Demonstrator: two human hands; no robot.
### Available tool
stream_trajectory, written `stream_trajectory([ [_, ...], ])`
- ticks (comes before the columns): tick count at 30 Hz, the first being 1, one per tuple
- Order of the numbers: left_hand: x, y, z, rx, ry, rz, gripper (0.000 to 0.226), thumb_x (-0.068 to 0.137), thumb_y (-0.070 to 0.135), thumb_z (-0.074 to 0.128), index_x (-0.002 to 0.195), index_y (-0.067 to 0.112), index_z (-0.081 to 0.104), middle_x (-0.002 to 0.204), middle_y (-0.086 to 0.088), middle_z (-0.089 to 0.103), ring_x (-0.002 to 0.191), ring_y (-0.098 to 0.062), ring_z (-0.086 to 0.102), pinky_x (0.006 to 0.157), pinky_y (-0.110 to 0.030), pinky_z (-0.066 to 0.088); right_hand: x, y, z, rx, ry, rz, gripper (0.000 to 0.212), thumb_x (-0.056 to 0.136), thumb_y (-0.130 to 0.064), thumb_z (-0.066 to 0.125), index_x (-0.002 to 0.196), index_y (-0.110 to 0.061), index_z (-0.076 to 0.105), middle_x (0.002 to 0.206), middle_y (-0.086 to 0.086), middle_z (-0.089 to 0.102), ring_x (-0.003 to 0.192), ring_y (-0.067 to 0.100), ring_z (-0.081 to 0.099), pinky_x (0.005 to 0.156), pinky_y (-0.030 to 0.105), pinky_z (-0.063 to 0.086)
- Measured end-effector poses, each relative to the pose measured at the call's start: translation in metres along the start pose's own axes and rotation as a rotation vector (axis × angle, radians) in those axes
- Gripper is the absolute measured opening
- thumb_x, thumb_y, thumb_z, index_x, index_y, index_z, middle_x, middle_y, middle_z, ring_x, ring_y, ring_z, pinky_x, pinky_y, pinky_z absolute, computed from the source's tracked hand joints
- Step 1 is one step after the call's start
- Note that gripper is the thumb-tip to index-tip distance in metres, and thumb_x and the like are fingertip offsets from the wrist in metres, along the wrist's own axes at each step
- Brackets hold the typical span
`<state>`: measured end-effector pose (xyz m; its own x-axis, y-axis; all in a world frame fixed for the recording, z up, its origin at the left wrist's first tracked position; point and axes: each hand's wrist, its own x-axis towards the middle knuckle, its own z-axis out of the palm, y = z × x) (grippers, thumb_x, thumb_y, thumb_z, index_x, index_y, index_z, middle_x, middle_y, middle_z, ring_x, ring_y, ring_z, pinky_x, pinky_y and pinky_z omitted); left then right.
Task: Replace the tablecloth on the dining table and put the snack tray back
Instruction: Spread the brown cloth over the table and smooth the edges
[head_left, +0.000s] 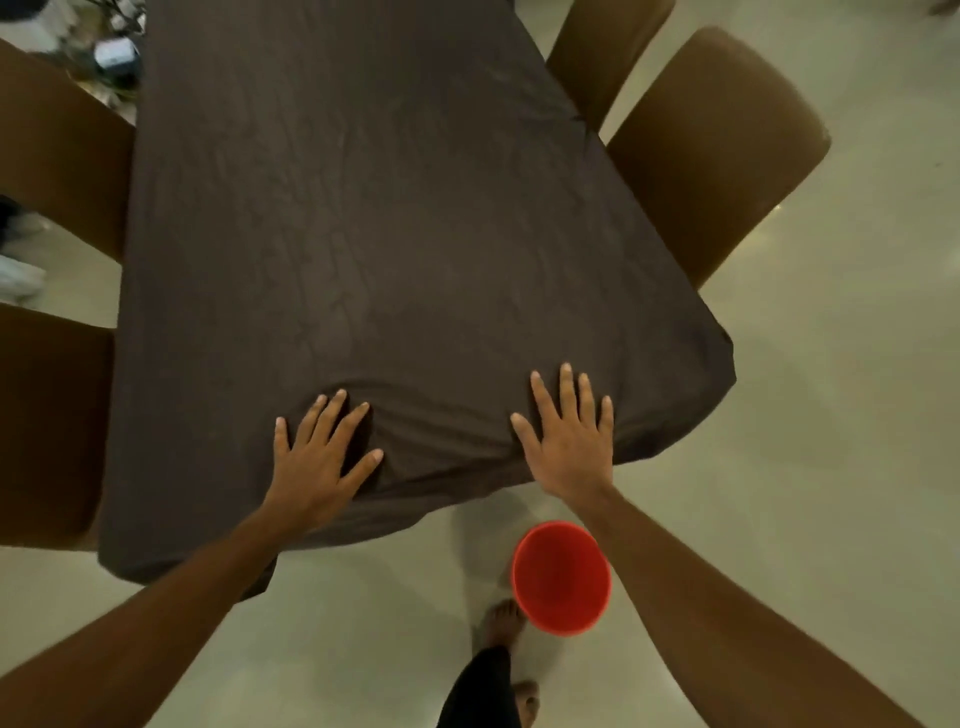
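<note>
A dark brown tablecloth (363, 234) covers the whole long dining table and hangs over its near end and sides. My left hand (317, 457) lies flat on the cloth near the near edge, fingers spread. My right hand (569, 441) presses flat on the cloth to the right of it, fingers spread too. Between the two hands the fabric bunches into a few wrinkles. Neither hand holds anything. No snack tray is in view.
Brown upholstered chairs stand along both sides: two on the right (717, 145) and two on the left (52, 426). A red bucket (561, 577) sits on the pale floor just below my right forearm, by my bare feet (501, 623). Clutter lies at the top left (114, 52).
</note>
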<state>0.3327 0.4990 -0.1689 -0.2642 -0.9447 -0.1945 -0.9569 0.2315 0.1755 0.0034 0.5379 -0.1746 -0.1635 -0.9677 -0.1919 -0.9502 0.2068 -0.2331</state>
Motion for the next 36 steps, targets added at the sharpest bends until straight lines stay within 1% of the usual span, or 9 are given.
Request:
stream_trajectory([
  [2,0.008,0.012,-0.008,-0.048,0.109,-0.128,0.067,0.092,0.069,0.029,0.146,0.031,0.040,0.158,-0.001,0.032,0.149,-0.025,0.021,0.114,-0.070,0.007,0.007,-0.009,-0.006,-0.008,-0.001,0.035,0.069,0.099,-0.068,0.022,0.160,-0.035,0.015,0.169,0.008,0.007,0.155,0.031,0.005,0.122,0.058,0.003],
  [3,0.013,0.019,-0.010,-0.054,0.140,-0.223,0.066,0.092,0.069,0.031,0.146,0.032,0.039,0.158,-0.003,0.032,0.149,-0.028,0.020,0.112,-0.072,0.005,0.011,-0.011,-0.010,-0.007,0.018,0.037,0.068,0.099,-0.068,0.025,0.158,-0.035,0.022,0.168,0.010,0.013,0.154,0.031,0.011,0.121,0.059,0.009],
  [5,0.029,0.031,-0.015,-0.090,0.138,-0.440,0.071,0.092,0.073,0.029,0.152,0.036,0.028,0.164,-0.006,0.019,0.152,-0.034,0.008,0.108,-0.076,0.000,0.026,-0.014,-0.019,-0.004,0.073,-0.058,0.065,0.098,-0.067,0.030,0.154,-0.035,0.029,0.164,0.009,0.022,0.150,0.029,0.022,0.118,0.055,0.022],
  [7,0.048,0.033,-0.020,-0.149,0.123,-0.603,0.077,0.090,0.078,0.024,0.156,0.040,0.014,0.167,-0.006,0.006,0.152,-0.037,-0.002,0.108,-0.079,-0.003,0.052,-0.026,-0.031,-0.018,0.084,-0.272,0.065,0.098,-0.069,0.031,0.154,-0.038,0.028,0.165,0.007,0.020,0.151,0.027,0.021,0.118,0.050,0.025],
  [10,0.057,0.019,-0.030,-0.136,0.128,-0.656,0.080,0.089,0.080,0.022,0.157,0.041,0.005,0.167,-0.005,-0.001,0.151,-0.037,-0.009,0.106,-0.077,-0.008,0.081,-0.066,-0.036,-0.055,0.015,-0.555,0.066,0.097,-0.073,0.030,0.156,-0.044,0.021,0.169,0.003,0.009,0.156,0.025,0.005,0.123,0.051,0.014],
  [13,0.042,-0.012,-0.030,-0.176,0.124,-0.831,0.082,0.087,0.082,0.018,0.157,0.042,0.003,0.167,-0.004,-0.005,0.151,-0.038,-0.012,0.107,-0.078,-0.008,0.084,-0.117,-0.018,-0.060,-0.073,-0.733,0.070,0.096,-0.077,0.026,0.157,-0.046,0.014,0.170,0.000,0.000,0.156,0.024,-0.006,0.124,0.054,0.001],
  [18,-0.003,-0.062,-0.021,-0.187,0.068,-1.028,0.083,0.085,0.085,0.009,0.156,0.043,0.000,0.167,-0.003,-0.007,0.151,-0.040,-0.011,0.109,-0.077,-0.005,0.072,-0.176,0.016,-0.077,-0.133,-0.882,0.072,0.093,-0.081,0.025,0.157,-0.047,0.017,0.170,-0.002,0.001,0.156,0.024,-0.005,0.122,0.061,0.003],
  [29,-0.035,-0.115,-0.019,-0.199,0.091,-1.007,0.079,0.085,0.084,0.006,0.154,0.047,-0.007,0.166,0.003,-0.014,0.151,-0.035,-0.015,0.110,-0.073,-0.007,0.051,-0.261,0.051,-0.191,-0.143,-0.955,0.073,0.093,-0.081,0.016,0.157,-0.047,0.014,0.170,0.000,0.005,0.156,0.028,0.004,0.119,0.066,0.000],
  [36,-0.046,-0.150,-0.017,-0.184,0.128,-0.964,0.079,0.087,0.083,0.009,0.155,0.046,-0.005,0.167,-0.001,-0.007,0.152,-0.034,-0.011,0.112,-0.074,-0.002,0.044,-0.296,0.065,-0.168,-0.135,-0.962,0.072,0.094,-0.079,0.015,0.157,-0.046,0.017,0.169,0.001,0.011,0.155,0.029,0.007,0.119,0.065,0.002],
])
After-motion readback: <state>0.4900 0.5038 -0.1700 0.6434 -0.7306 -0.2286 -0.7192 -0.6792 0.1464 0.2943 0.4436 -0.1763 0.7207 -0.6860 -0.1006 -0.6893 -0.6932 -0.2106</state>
